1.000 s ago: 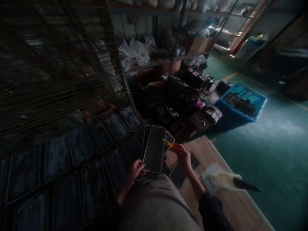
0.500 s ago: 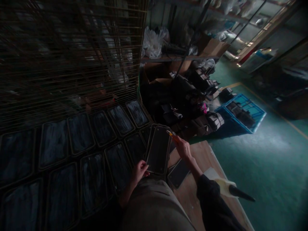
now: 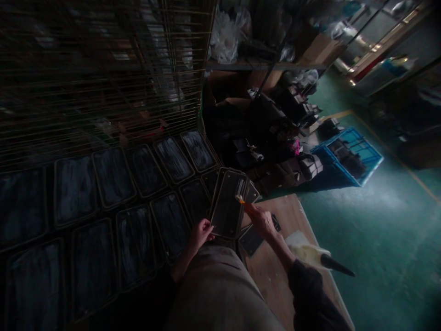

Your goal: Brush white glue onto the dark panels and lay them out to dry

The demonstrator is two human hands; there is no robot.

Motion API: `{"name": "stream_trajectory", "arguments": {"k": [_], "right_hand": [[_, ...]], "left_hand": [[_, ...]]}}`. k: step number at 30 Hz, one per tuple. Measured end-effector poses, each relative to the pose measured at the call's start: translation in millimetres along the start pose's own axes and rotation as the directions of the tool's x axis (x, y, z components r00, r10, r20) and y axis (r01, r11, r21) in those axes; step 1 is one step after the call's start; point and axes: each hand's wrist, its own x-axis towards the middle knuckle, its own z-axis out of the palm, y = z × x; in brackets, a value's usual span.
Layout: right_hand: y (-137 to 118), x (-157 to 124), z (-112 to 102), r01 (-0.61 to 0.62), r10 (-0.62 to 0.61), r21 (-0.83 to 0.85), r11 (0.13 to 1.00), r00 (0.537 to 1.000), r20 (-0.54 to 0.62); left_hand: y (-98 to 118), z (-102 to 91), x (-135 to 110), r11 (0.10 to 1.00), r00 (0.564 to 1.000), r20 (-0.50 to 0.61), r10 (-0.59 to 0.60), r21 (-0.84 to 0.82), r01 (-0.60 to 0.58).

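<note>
My left hand (image 3: 200, 233) grips the lower corner of a dark flat rectangular panel (image 3: 228, 207), the top one of a small stack held tilted above my lap. My right hand (image 3: 262, 219) is closed round an orange-handled tool (image 3: 245, 205) whose pale tip touches the panel's right edge. More dark panels (image 3: 254, 239) lie flat on the wooden board (image 3: 289, 216) under my right hand.
Several dark panels (image 3: 144, 170) lie in rows on a wire rack (image 3: 103, 82) to the left. A cream bag with a dark nozzle (image 3: 317, 256) rests on the board's right side. Boxes, black parts and a blue crate (image 3: 347, 158) crowd the green floor (image 3: 379, 220) beyond.
My right hand has drawn the orange tool down along the panel's right edge from its top corner. The view has shifted a little; my left hand keeps its hold.
</note>
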Motion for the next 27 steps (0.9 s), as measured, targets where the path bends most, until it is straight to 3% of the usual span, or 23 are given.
{"name": "stream_trajectory", "arguments": {"k": [5, 9, 12, 18, 21, 24, 27], "right_hand": [[-31.1, -58.2, 4.5, -0.023, -0.002, 0.155, 0.988, 0.987, 0.158], [-41.6, -71.3, -0.8, -0.096, 0.018, 0.293, 0.951, 0.966, 0.259], [-30.9, -50.7, -9.4, -0.107, 0.018, 0.338, 0.935, 0.966, 0.257], [2.2, 32.2, -22.5, -0.011, 0.018, 0.104, 0.995, 0.998, -0.065], [7.0, 63.5, -22.3, 0.021, -0.014, 0.057, 0.998, 0.992, -0.128], [6.0, 72.8, -14.5, 0.021, -0.017, 0.032, 0.999, 0.994, -0.105], [-0.7, 55.8, -3.1, 0.031, -0.03, 0.021, 0.999, 0.999, -0.045]], "left_hand": [[-1.7, -1.9, 1.0, 1.0, 1.0, 0.007, -0.013, -0.014, 0.013], [0.7, -2.3, -0.4, 1.0, 1.0, 0.015, 0.002, -0.024, -0.001], [2.7, -1.5, -1.1, 1.0, 1.0, 0.002, -0.021, -0.014, 0.021], [2.4, -0.3, -3.1, 1.0, 1.0, 0.013, 0.0, -0.029, 0.0], [1.5, 0.1, -3.2, 0.999, 1.0, 0.008, 0.008, -0.039, -0.008], [0.7, -0.1, -2.5, 0.999, 1.0, -0.006, -0.002, -0.041, 0.002], [0.0, -1.1, -1.8, 0.999, 1.0, 0.001, -0.008, -0.043, 0.008]]}}
